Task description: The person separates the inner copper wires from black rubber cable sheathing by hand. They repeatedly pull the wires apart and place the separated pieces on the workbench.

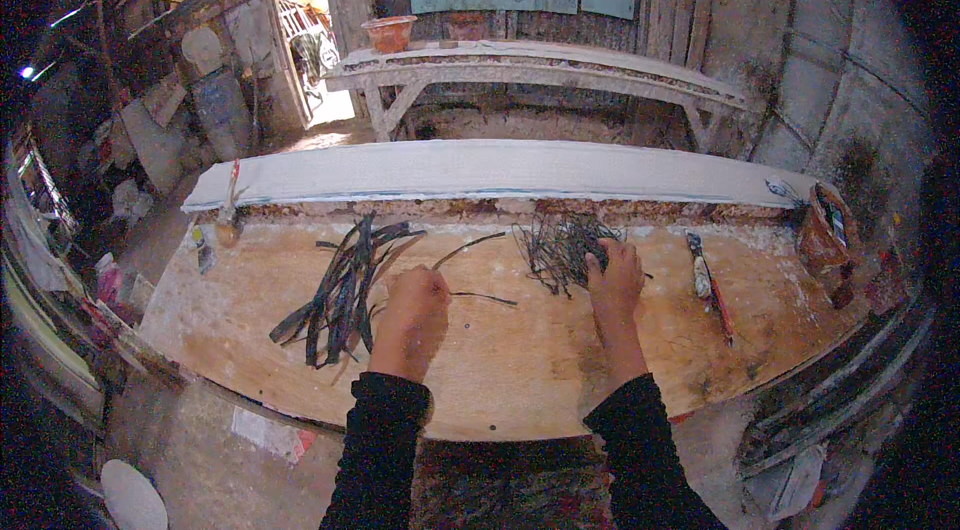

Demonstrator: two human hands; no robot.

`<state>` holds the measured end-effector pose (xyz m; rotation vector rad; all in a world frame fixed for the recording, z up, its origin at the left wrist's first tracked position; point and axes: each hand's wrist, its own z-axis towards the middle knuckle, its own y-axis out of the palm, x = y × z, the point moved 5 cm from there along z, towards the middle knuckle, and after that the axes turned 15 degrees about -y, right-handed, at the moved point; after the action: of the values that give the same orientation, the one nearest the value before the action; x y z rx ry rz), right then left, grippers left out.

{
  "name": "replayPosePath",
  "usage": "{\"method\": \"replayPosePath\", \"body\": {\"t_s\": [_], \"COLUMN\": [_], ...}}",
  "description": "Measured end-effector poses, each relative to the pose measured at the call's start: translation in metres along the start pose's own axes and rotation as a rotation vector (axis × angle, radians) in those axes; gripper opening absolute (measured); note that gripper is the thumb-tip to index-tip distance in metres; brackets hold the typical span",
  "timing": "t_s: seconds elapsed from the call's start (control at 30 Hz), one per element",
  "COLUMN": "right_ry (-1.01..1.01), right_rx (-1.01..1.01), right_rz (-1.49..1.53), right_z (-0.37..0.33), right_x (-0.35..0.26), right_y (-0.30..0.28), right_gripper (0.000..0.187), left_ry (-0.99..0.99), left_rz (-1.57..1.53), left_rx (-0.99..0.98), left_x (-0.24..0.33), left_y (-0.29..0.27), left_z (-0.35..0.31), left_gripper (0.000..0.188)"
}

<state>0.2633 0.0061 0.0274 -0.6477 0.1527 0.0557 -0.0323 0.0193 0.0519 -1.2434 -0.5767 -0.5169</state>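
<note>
On the wooden board in front of me, my left hand is closed in a fist. Thin dark strips stick out of it to the right. Just left of that hand lies a loose bundle of wider, flat black strips. My right hand is at the right edge of a tangled heap of fine dark strands, its fingers curled onto them. How many strands it grips is hidden by the fingers.
A brush-like tool with a red handle lies right of the heap. A brown container stands at the board's right end. Behind runs a long white-topped slab; farther back is a bench with an orange pot.
</note>
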Motion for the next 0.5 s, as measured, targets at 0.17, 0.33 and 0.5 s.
{"method": "replayPosePath", "body": {"t_s": [0.17,0.33,0.5], "right_ry": [-0.23,-0.153,0.492], "right_rx": [-0.176,-0.414,-0.686], "right_rz": [0.327,0.744,1.212], "right_z": [0.002,-0.027,-0.039], "right_x": [-0.055,-0.084,-0.085], "right_y": [-0.009,0.013,0.019], "right_gripper": [0.018,0.022,0.026], "left_ry": [0.044,0.461,0.396], "left_rz": [-0.356,-0.245,-0.323], "left_rx": [-0.146,-0.125,-0.126], "left_x": [0.019,0.049,0.033], "left_y": [0.002,0.006,0.027], "left_z": [-0.018,-0.017,-0.002], "left_gripper": [0.009,0.008,0.008]}}
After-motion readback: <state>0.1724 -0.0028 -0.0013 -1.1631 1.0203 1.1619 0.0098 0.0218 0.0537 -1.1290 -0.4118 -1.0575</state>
